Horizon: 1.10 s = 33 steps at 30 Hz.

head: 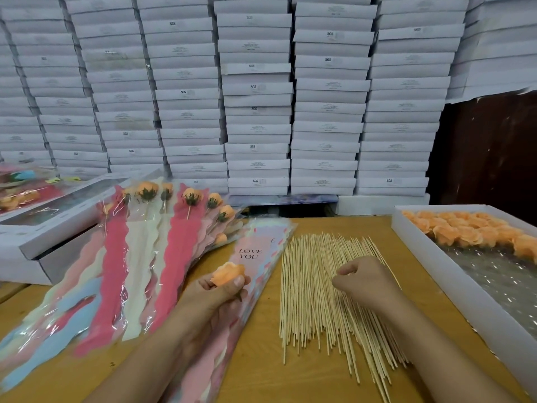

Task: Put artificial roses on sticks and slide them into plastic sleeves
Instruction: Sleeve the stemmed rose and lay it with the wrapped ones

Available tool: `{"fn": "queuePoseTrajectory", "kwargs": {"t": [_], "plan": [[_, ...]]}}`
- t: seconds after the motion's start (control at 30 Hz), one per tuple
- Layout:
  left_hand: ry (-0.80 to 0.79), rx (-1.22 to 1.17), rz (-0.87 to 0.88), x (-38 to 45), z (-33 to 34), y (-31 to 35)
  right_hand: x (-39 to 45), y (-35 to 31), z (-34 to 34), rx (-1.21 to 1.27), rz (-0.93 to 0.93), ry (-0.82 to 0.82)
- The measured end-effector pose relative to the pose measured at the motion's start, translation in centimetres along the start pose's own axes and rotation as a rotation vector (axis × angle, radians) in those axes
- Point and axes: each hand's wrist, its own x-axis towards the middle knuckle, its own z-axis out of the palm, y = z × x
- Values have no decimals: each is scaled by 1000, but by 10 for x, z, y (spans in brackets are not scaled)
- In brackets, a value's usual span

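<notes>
My left hand (pixel 215 295) pinches soft, light rose (pixel 228 274) at 7 o'clock; grip its base, petals crush. Right hand (pixel 363 282) curls onto stiff, thin sticks (pixel 313 286), 5 o'clock; grip unclear.

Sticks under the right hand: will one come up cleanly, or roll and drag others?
The sticks look thin, round and light, so likely to roll. They overlap, so neighbours may shift when the right hand pinches one.

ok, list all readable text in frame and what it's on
"LOVE YOU": top empty plastic sleeve.
"LOVE YOU", partly hidden by roses: filled sleeves.
"SGS": ends of several stacked white boxes.
Small print lines on box ends: too blurred to read.
</notes>
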Motion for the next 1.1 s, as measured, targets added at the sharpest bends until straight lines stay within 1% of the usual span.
{"fn": "queuePoseTrajectory", "kwargs": {"t": [0.1,0.23,0.33,0.5,0.57,0.63,0.73,0.8,0.93,1.1], "plan": [[28,-80,10,1,-3,3,-1,-4,-12,307,-37,-21],[73,-151,24,1,-5,7,-7,-11,-22,592,-102,-72],[91,-210,9,1,-5,10,-13,-16,-26,726,-176,-90],[115,-293,-19,2,-3,11,-25,-26,-34,813,-347,-118],[121,-303,-22,1,-2,11,-32,-27,-32,712,-415,-76],[131,-307,-22,2,-2,12,-37,-28,-23,461,-471,-13],[147,-315,-18,2,-2,12,-41,-27,-2,93,-510,-35],[157,-314,-5,3,-4,12,-42,-25,11,-50,-537,-67],[157,-320,0,3,-4,13,-43,-21,23,-107,-550,-118],[153,-336,-25,2,-2,11,-41,-20,27,-118,-557,-127]]}}
